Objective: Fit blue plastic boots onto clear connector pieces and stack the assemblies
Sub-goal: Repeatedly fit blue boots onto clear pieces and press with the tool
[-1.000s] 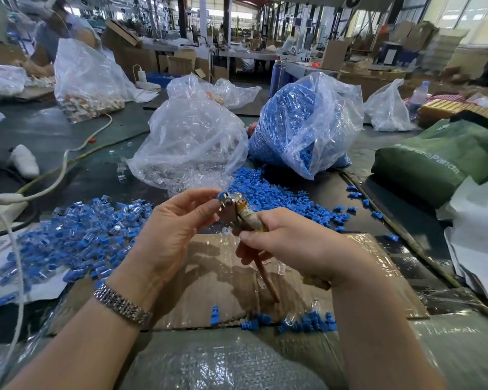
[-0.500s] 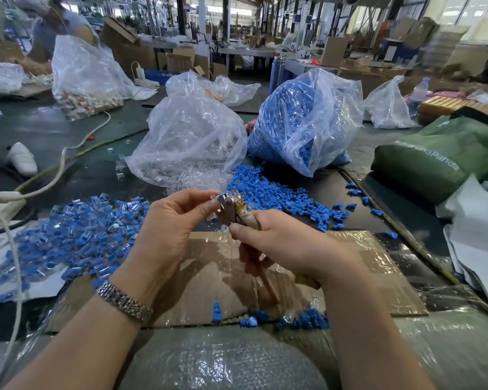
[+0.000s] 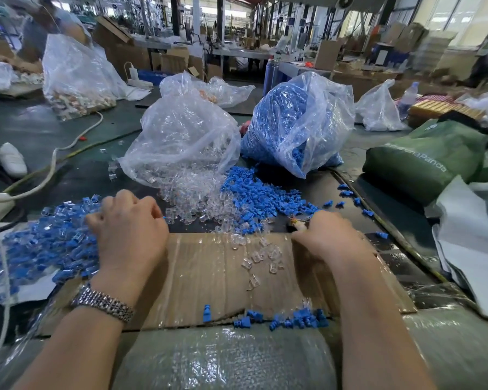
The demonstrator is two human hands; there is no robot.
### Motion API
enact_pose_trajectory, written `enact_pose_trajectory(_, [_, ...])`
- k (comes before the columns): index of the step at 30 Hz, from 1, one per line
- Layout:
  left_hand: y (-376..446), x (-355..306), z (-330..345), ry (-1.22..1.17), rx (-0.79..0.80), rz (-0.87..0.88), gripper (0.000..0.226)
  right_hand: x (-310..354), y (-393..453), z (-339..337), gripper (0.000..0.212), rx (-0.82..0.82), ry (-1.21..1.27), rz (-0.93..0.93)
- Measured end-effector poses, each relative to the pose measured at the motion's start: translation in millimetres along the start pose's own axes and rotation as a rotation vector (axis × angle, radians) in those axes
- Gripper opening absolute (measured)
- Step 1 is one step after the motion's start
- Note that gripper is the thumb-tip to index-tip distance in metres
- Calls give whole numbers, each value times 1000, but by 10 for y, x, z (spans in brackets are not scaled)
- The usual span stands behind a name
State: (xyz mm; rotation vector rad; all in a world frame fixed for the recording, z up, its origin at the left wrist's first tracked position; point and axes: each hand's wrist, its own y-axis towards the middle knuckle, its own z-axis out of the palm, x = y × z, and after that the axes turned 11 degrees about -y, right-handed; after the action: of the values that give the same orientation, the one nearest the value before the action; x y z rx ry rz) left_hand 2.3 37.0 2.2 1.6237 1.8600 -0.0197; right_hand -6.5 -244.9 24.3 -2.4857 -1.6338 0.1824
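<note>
hands apart: left hand [image 3: 130, 232] curls over finished assemblies [image 3: 40, 243] at nine o'clock, likely dropping one; right hand [image 3: 330, 237] grips tool [image 3: 297, 225] at three.

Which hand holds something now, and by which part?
The right hand grips the wooden-handled tool by its handle. What the left hand holds cannot be told.

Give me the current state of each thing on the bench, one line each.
Left hand: fingers curled, resting on the finished pile.
Right hand: grips a wooden-handled tool.
Finished pile: heaped on the left.
Clear connector bag: open, spilling.
Blue boot bag: open, spilling.
Cardboard sheet: flat, few loose pieces.
</note>
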Motion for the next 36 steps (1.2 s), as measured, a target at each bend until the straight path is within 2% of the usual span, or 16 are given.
enact_pose_trajectory(3, [-62, -96, 58, -177, 97, 200, 11, 113, 29, 1, 45, -226, -43, -68])
enact_pose_trajectory(5, [-110, -173, 109, -331, 236, 295, 15, 252, 80, 26, 33, -334, 33, -259])
enact_pose_trajectory(7, [-155, -245, 158, -402, 349, 372, 18, 387, 132, 53, 46, -286, 76, -392])
enact_pose_trajectory(9, [-196, -291, 202, -428, 417, 430, 22, 491, 190, 103, 59, -223, 74, -440])
enact_pose_trajectory(11, [-225, -310, 241, -441, 459, 460, 26, 561, 242, 155, 61, -178, 31, -470])
enact_pose_trajectory(13, [-234, -313, 278, -419, 499, 470, 29, 597, 290, 183, 58, -140, 37, -501])
enact_pose_trajectory(17, [-241, -313, 323, -363, 522, 487, 25, 601, 251, 155, 34, -127, 149, -568])
enact_pose_trajectory(22, [-242, -308, 303, -388, 513, 473, 13, 509, 83, 122, 8, -97, 264, -638])
enact_pose_trajectory(27, [-251, -308, 272, -431, 524, 462, 14, 414, -9, 120, 5, -105, 277, -641])
enact_pose_trajectory(36, [-194, -291, 137, -870, 647, 60, 13, 328, 0, 77, 8, -221, 471, -632])
